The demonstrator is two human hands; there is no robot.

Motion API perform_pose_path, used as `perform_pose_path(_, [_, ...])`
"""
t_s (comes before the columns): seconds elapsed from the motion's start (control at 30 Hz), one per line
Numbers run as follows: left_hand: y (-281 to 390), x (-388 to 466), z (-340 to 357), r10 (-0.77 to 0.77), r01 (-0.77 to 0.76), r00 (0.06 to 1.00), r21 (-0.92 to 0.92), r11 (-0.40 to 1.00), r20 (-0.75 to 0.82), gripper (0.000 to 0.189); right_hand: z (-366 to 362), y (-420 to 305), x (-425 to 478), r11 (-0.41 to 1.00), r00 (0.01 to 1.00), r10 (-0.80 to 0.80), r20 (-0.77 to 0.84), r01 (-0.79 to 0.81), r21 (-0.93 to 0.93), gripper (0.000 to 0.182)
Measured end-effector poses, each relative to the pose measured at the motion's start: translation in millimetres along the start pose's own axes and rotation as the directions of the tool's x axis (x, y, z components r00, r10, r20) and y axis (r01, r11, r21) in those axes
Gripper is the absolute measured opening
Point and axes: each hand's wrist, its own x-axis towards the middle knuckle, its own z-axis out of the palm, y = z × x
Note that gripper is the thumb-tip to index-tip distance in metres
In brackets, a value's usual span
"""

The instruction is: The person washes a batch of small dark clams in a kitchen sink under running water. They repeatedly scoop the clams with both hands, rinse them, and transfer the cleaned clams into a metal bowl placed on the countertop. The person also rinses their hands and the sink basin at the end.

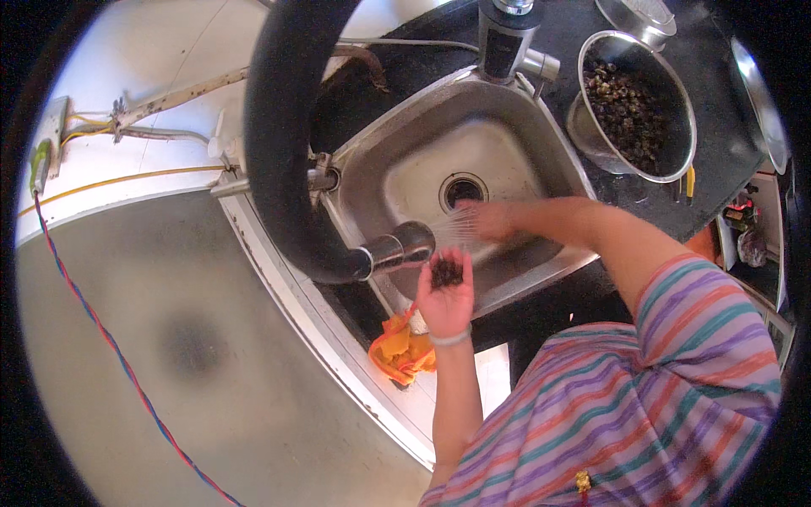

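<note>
My left hand (447,307) is cupped palm up over the near side of the stainless steel sink (405,171). In its palm and fingers sits a small clump of dark brown pieces (447,274). Water fans out from the sprayer head of a black-hosed faucet (399,247), just beyond those fingertips. My right hand (491,220) is in or beside this spray, low over the basin near the drain (464,190). It is blurred, and its fingers cannot be made out clearly.
A steel pot (586,127) of dark brown pieces stands right of the sink on the black countertop (709,114). Behind the basin rises a grey faucet body (504,44). An orange cloth (399,348) hangs by the near left corner. Red-blue twisted wire (108,336) runs at left.
</note>
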Motion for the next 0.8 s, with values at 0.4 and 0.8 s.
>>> perform_pose_path(0.4, [-39,81,25,0.357,-0.374,0.918,0.676,0.635,0.172,0.039,-109,-40,67,-0.202,0.386,0.917,0.094,0.25,0.947,0.037])
perform_pose_path(0.8, [-20,87,48,0.347,-0.136,0.938,0.899,0.415,-0.019,0.057,-141,-60,69,-0.519,0.432,0.847,0.311,0.54,0.663,0.03])
